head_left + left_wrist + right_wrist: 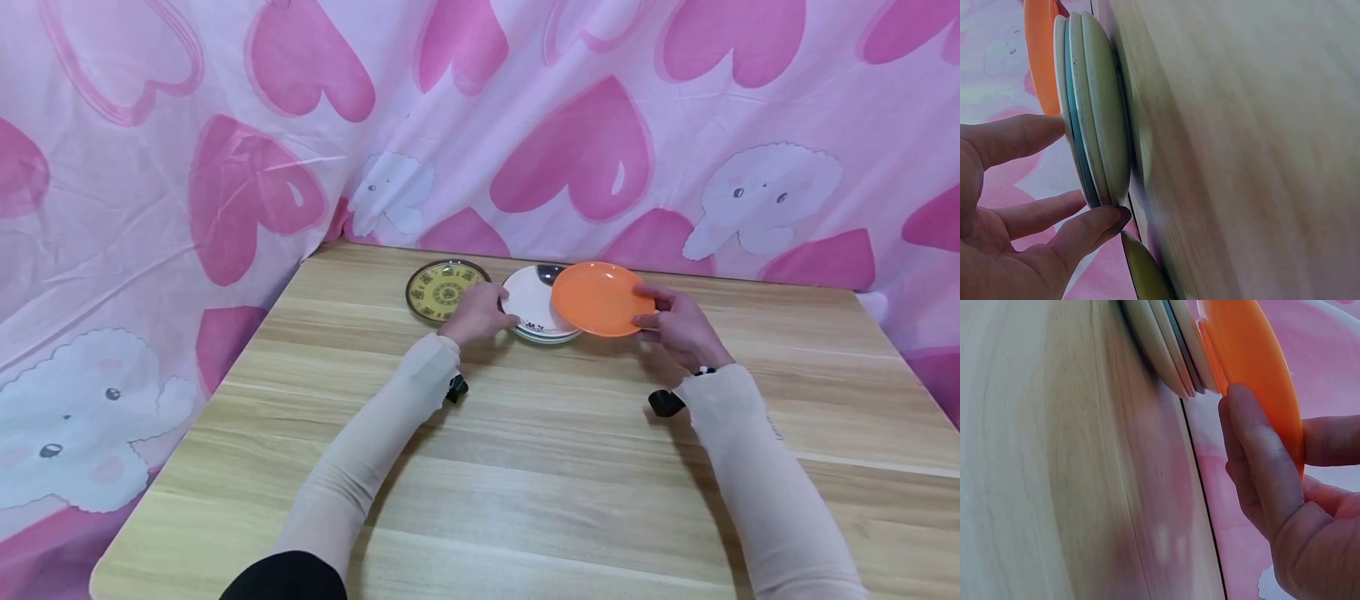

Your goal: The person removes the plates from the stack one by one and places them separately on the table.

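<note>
An orange plate is pinched at its right edge by my right hand. In the right wrist view that hand's fingers lie along the underside of the orange plate, with a digit on the opposite face. The plate's left side overlaps a stack of plates, whose top plate is white with a black patch and small dark markings. My left hand grips the stack's left edge; in the left wrist view its digits span the rims of the pale and teal stacked plates.
A yellow-brown patterned plate with a dark rim lies left of the stack, partly behind my left hand. The wooden table reaches back to a pink curtain with hearts and white cartoon animals.
</note>
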Action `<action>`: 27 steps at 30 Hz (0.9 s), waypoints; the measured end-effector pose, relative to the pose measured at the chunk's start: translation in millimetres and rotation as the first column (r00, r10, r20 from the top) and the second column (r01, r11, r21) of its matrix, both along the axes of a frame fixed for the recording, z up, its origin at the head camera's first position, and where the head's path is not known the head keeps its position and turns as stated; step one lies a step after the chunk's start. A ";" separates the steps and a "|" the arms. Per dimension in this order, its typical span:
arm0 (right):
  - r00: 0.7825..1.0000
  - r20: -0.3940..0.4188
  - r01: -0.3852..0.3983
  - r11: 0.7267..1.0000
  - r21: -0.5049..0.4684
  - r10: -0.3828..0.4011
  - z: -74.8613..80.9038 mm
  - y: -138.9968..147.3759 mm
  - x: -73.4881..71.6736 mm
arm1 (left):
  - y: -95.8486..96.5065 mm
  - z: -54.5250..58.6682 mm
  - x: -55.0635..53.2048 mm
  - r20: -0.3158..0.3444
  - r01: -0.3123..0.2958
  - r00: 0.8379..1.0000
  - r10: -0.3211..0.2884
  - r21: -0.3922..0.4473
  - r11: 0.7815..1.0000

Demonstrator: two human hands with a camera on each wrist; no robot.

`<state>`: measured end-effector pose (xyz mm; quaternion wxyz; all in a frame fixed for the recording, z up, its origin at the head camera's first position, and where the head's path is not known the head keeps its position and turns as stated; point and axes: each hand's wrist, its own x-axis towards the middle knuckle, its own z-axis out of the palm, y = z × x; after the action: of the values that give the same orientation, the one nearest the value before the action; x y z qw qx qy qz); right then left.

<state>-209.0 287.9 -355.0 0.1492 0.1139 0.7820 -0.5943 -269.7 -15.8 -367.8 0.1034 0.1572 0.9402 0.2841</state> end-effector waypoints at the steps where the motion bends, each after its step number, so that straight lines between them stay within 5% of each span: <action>1: 1.000 0.003 0.000 1.000 0.001 0.000 0.0 1.5 0.3 | 0.1 0.1 -0.2 0.000 0.002 1.000 -0.002 -0.001 1.000; 27: 1.000 0.016 0.017 1.000 0.014 -0.017 -0.1 51.3 16.7 | -0.4 0.4 1.3 -0.025 0.028 0.999 -0.029 -0.035 0.999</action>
<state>-192.3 339.3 -355.1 0.1494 0.1264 0.7840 -0.5892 -268.4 -16.1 -367.4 0.0984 0.1723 0.9438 0.2644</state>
